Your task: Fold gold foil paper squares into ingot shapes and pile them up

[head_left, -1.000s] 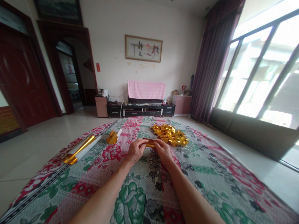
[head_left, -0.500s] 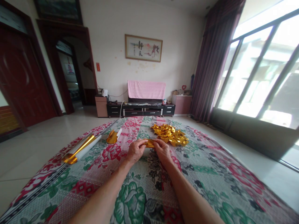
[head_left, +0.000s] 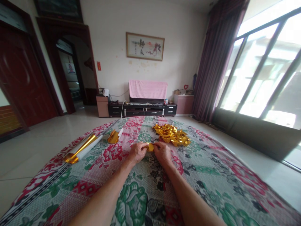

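A small piece of gold foil (head_left: pixel 150 147) is stretched between my two hands above the flowered cloth (head_left: pixel 131 201). My left hand (head_left: pixel 138 152) pinches its left end, fingers closed. On the other end, my right hand (head_left: pixel 162 153) is closed with thumb and fingers together. Just beyond my right hand lies a heap of shiny gold foil pieces (head_left: pixel 171 135). To the left are a smaller curled gold sheet with white (head_left: pixel 113 137) and a long roll of gold and white sheet (head_left: pixel 82 149).
Past the cloth's far edge stands a low black cabinet (head_left: pixel 143 112) with a pink cloth (head_left: pixel 148 89) over something on it. A purple curtain (head_left: pixel 211 62) hangs at the right beside large windows. Doorways are at the left.
The foil between my hands has shifted slightly down and looks flatter, with its face more visible. Both hands keep hold of it and have moved down a little.
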